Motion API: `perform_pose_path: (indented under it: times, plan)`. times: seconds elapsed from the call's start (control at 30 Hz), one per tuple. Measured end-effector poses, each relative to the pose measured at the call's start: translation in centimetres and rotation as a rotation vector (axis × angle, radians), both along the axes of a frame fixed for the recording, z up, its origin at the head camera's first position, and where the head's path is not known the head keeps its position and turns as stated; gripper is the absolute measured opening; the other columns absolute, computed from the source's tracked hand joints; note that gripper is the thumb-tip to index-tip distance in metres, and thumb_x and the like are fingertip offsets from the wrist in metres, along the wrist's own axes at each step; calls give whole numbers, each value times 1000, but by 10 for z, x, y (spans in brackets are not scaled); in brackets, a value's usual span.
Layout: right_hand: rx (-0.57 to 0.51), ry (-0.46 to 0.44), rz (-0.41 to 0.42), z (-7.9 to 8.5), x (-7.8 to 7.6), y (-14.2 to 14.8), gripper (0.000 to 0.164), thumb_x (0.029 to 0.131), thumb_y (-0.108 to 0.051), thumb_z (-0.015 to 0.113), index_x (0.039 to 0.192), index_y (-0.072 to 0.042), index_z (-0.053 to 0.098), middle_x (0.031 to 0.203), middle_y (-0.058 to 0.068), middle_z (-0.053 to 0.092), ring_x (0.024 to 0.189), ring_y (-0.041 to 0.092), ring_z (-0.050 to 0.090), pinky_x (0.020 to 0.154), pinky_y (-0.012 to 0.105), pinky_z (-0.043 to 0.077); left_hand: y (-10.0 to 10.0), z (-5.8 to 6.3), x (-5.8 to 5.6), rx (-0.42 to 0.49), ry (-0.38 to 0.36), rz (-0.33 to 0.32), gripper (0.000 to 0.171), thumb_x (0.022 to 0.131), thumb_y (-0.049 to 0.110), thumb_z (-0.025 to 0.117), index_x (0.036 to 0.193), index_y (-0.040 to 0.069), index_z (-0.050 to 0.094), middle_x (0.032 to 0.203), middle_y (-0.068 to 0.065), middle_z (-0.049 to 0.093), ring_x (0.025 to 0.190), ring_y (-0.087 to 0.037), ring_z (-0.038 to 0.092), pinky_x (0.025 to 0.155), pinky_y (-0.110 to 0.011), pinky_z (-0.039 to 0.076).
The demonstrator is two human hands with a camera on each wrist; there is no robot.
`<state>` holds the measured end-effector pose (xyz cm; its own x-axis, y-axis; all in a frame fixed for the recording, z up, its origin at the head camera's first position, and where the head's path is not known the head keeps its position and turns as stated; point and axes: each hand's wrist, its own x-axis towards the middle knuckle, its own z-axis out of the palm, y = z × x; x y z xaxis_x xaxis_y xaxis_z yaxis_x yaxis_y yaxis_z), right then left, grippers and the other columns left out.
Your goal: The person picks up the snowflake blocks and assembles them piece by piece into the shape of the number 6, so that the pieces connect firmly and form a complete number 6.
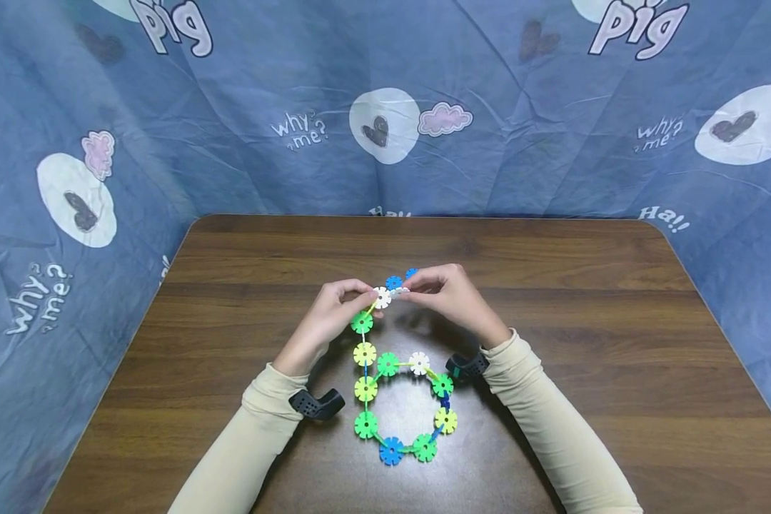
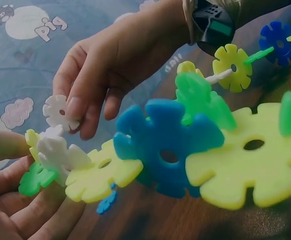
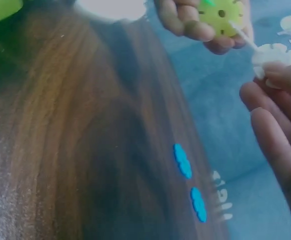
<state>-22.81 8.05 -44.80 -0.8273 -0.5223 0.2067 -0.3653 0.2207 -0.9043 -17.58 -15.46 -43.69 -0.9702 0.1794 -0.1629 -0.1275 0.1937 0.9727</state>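
Note:
Slotted plastic snowflake discs in green, yellow, white and blue are linked edge to edge into a closed ring with a straight arm rising from its left side. My left hand point(image 1: 329, 314) grips the far end of this chain, around a yellow disc point(image 3: 225, 19) and a white disc point(image 1: 382, 298). Facing it, my right hand point(image 1: 452, 296) pinches a loose-edged white disc point(image 2: 60, 111) between thumb and forefinger. In the right wrist view that white disc meets the edge of the white one at the chain's end. A green disc point(image 1: 362, 322) follows just below the left fingers.
Two separate blue discs point(image 1: 394, 283) lie flat on the wooden table point(image 1: 552, 285) beyond the hands. The ring's blue disc point(image 1: 391, 450) is nearest the front. A printed blue cloth point(image 1: 244, 178) hangs behind the table's far edge. Each wrist wears a black band point(image 1: 318, 405).

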Motion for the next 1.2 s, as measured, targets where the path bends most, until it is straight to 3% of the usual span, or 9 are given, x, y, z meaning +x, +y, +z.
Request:
perform_pose_path:
  times: [0.17, 0.27, 0.43, 0.7, 0.97, 1.2]
  plan:
    - [3, 153, 40, -2, 4, -3, 6, 89, -13, 82, 91, -7, 80, 85, 3, 80, 76, 8, 74, 68, 31, 63, 0, 1, 0, 4, 19, -11, 26, 103, 14, 64, 113, -9, 69, 93, -14, 79, 82, -25, 79, 71, -20, 57]
    - [10, 236, 64, 0, 6, -5, 6, 90, -12, 81, 90, -6, 81, 85, 3, 80, 76, 10, 75, 68, 31, 64, 2, 2, 1, -24, 40, 7, 26, 102, 16, 66, 109, -9, 71, 91, -9, 78, 81, -17, 75, 72, -20, 55]
    - [30, 317, 65, 3, 11, -8, 2, 89, -6, 80, 90, -5, 80, 86, 7, 81, 78, 15, 78, 70, 27, 64, 4, 2, 2, 0, 60, 26, 25, 101, 16, 67, 103, -8, 73, 83, -4, 78, 79, -13, 71, 75, -23, 56]
    - [-25, 375, 54, -2, 14, -11, 6, 87, 2, 79, 90, -3, 80, 86, 10, 80, 78, 20, 79, 72, 22, 63, 7, 1, 4, 76, 37, 24, 24, 102, 13, 65, 102, -10, 71, 78, 1, 76, 82, -20, 74, 79, -31, 60]
    - [-38, 371, 38, -1, 14, -13, 7, 88, 0, 79, 93, -4, 79, 89, 10, 80, 79, 19, 79, 71, 24, 63, 4, 3, 4, 86, 6, 29, 25, 102, 19, 66, 104, -6, 70, 83, -1, 79, 89, -27, 78, 85, -35, 61]
    - [72, 304, 31, -4, 5, -7, 22, 88, -4, 81, 109, -3, 76, 108, 12, 77, 87, 19, 76, 71, 28, 63, 3, 3, 3, 97, -12, 42, 21, 102, 19, 67, 102, -1, 69, 79, 5, 78, 88, -26, 78, 86, -32, 60]
